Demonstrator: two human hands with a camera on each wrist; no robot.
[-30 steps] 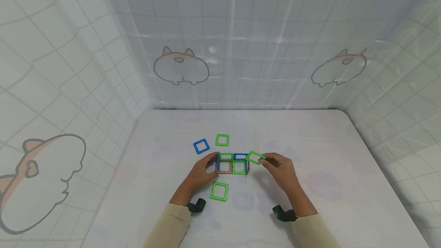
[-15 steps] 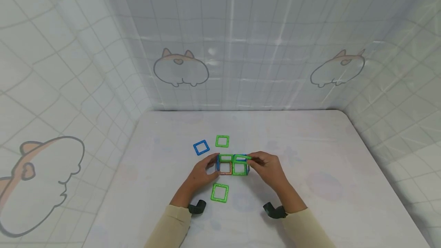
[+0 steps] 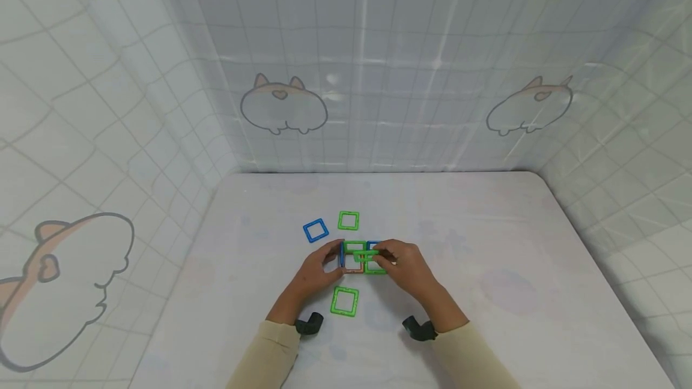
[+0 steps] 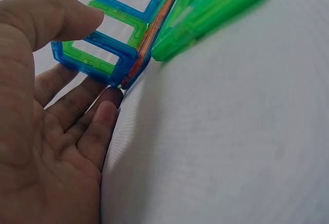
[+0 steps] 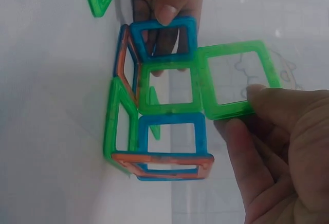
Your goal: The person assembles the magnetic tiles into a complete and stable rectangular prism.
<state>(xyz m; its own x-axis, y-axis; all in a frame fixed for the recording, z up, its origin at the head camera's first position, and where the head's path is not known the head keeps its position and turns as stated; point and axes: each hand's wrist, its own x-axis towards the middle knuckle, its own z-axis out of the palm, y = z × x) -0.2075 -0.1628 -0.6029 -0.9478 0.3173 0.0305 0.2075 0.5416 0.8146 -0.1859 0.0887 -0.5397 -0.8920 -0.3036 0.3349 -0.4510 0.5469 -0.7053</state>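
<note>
A small box-like frame of square magnetic tiles (image 3: 355, 244) in green, blue and orange stands on the table. My left hand (image 3: 315, 269) holds its left end, the thumb over a blue tile (image 4: 110, 45) and the other fingers behind and below. Between thumb and fingers, my right hand (image 3: 408, 266) pinches a loose green square tile (image 5: 231, 48). This tile is raised above the frame, overlapping its middle in the head view. An orange tile (image 5: 164, 158) closes the frame's near end in the right wrist view. The right hand hides part of the frame's right side in the head view.
Behind the frame lie a blue square tile (image 3: 306, 232) and a green square tile (image 3: 348, 214). Another green square tile (image 3: 344, 314) rests in front of it, near the left wrist. Grid-patterned sheeting (image 3: 400, 125) surrounds the white table (image 3: 486, 233) at the back and sides.
My right hand has moved left with the green tile, from beside the frame's right end to over its middle, turning the tile edge-on to the head view. The left hand stays in place.
</note>
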